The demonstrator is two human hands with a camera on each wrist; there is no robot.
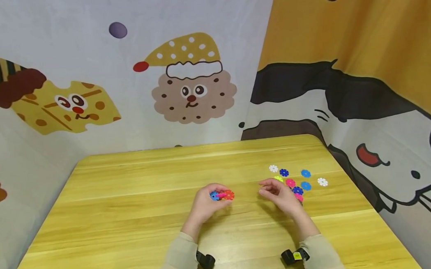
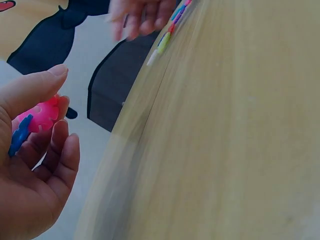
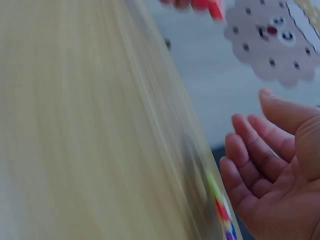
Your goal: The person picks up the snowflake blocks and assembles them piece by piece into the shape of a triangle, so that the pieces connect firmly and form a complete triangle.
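My left hand [image 1: 204, 205] holds a small joined piece of notched, flower-shaped plastic discs above the table. A blue disc [image 1: 214, 196], a pink disc [image 2: 44, 115] set across it and a red disc [image 1: 229, 195] make up the piece. Thumb and fingers curve round it in the left wrist view, with the blue disc [image 2: 20, 136] toward the palm. To the right, my right hand [image 1: 281, 195] hovers beside a spread of loose discs, its fingers loosely bent and nothing between them. Part of that spread is hidden behind it.
Loose notched discs lie on the wooden table [image 1: 132, 222] at the right: a white disc [image 1: 322, 182], a light blue disc [image 1: 305, 173], a dark blue disc [image 1: 284, 172], a pink disc [image 1: 290, 183] and several others. Behind the table hangs a cartoon-printed curtain [image 1: 132, 110].
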